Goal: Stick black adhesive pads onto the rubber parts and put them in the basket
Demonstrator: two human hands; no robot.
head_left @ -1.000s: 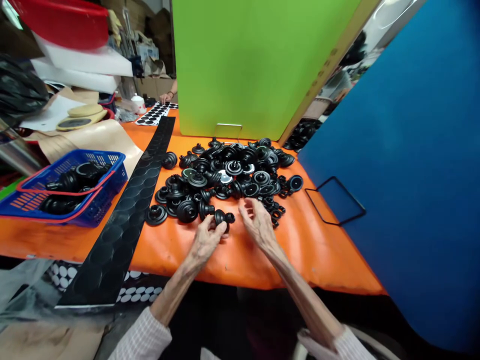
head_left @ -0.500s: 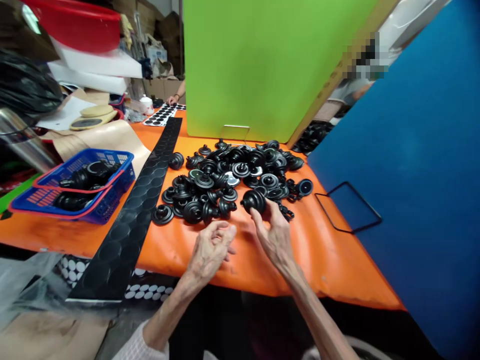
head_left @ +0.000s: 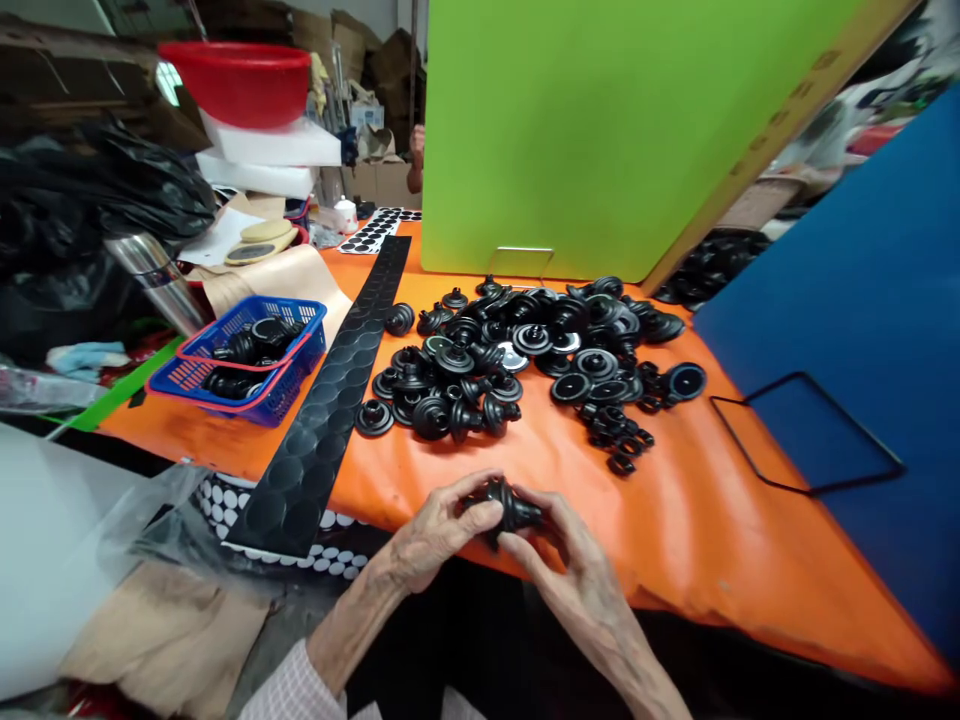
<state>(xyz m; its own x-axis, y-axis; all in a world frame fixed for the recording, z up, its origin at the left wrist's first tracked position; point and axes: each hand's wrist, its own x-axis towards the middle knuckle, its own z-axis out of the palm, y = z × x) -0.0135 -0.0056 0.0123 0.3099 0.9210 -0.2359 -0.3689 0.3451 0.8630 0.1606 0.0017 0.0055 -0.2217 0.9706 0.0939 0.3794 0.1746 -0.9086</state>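
Note:
Both hands hold one black ribbed knob-like part (head_left: 511, 508) close to the table's near edge. My left hand (head_left: 450, 525) is closed on its wider side, the thumb across it. At the narrower, stepped end, my right hand (head_left: 574, 555) has thumb and fingers bent around the part. Beyond them lies a heap of similar black ribbed parts (head_left: 454, 355), some showing flat round discs. Right of the heap are several small black rings (head_left: 611, 428). A long black strip of round stickers (head_left: 319, 430) runs along the left of the heap.
A blue basket (head_left: 289, 385) with red handles holds more black parts at the left. Green (head_left: 600, 120) and blue panels (head_left: 847, 300) with wire stands bound the orange table (head_left: 675, 520). A metal flask (head_left: 154, 280) leans behind the basket. Another person's arm (head_left: 416, 160) shows behind the green panel.
My right hand has brought the ribbed part from the heap's edge toward me. My left hand, formerly without it, now grips it too. The camera view has shifted left.

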